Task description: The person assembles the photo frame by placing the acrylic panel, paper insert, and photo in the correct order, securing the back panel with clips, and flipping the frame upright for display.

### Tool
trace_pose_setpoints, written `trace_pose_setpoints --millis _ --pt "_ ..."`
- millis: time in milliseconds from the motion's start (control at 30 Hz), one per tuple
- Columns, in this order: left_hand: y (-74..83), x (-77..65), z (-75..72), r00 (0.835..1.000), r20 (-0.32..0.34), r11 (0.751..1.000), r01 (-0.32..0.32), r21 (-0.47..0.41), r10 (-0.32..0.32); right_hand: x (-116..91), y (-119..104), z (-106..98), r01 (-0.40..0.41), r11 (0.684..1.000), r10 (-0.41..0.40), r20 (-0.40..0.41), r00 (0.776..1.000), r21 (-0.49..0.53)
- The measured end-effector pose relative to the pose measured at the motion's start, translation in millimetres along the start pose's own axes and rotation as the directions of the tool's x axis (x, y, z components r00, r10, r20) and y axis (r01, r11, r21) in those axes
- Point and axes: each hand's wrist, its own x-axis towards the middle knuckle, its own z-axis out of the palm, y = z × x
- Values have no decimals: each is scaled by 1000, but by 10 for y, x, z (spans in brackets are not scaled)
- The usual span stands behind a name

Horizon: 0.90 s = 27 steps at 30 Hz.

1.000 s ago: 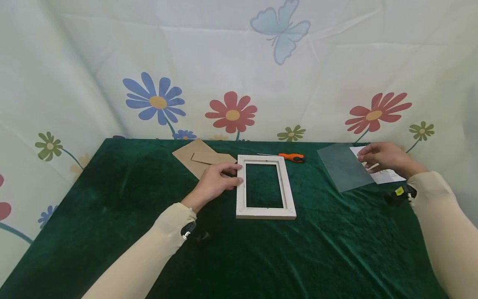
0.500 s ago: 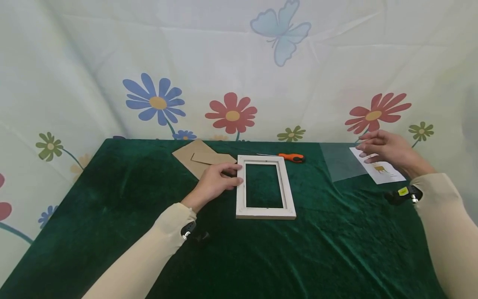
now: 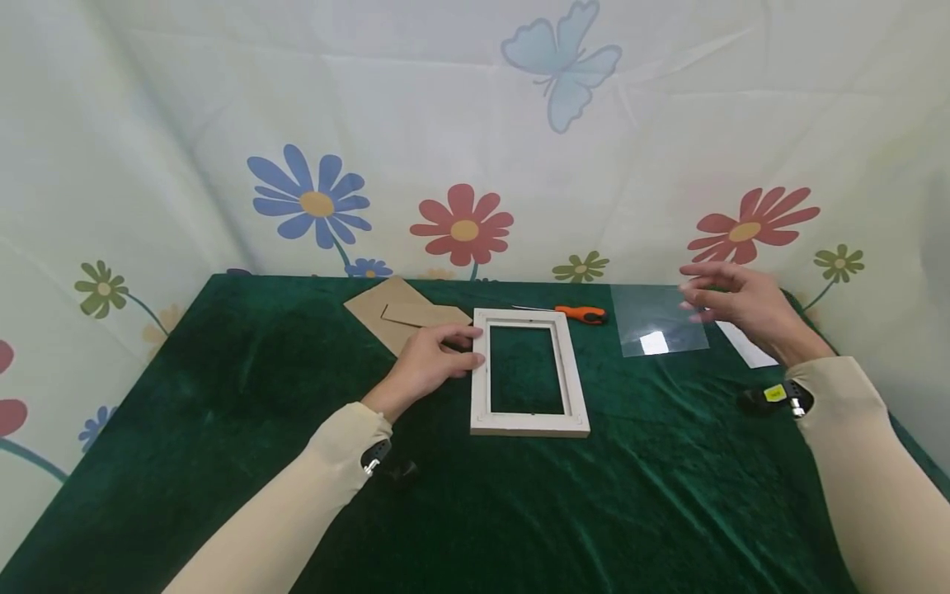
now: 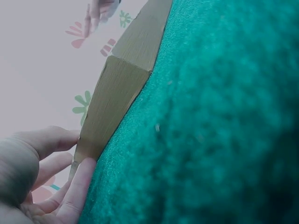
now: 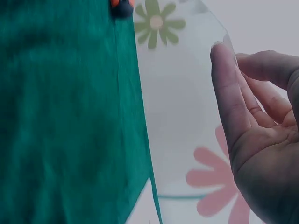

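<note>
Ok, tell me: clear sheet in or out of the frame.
Out: the right hand holds the clear sheet, away from the white frame.

And straight to the clear sheet: plastic or glass, too close to call, but smooth and glossy, throwing back a white glare! Over to the frame: matt white on the face, wood-look grain along the outer edge. Next, velvety green cloth, soft pile with a faint sheen in the folds. Then brown board, smooth and dull. On to the screwdriver: glossy plastic-looking orange handle, slim metal shaft. Now white paper, matt.
</note>
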Motion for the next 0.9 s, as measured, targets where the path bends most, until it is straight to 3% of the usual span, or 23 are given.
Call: trace_pose_setpoints --millis 400,900 --pt "-6 10 3 1000 0 1000 -1 -1 1 28 -207 483 75 970 -74 -10 997 231" --pt "0 5 -7 1000 4 1000 -5 -8 5 55 -339 1041 92 941 -107 31 994 325"
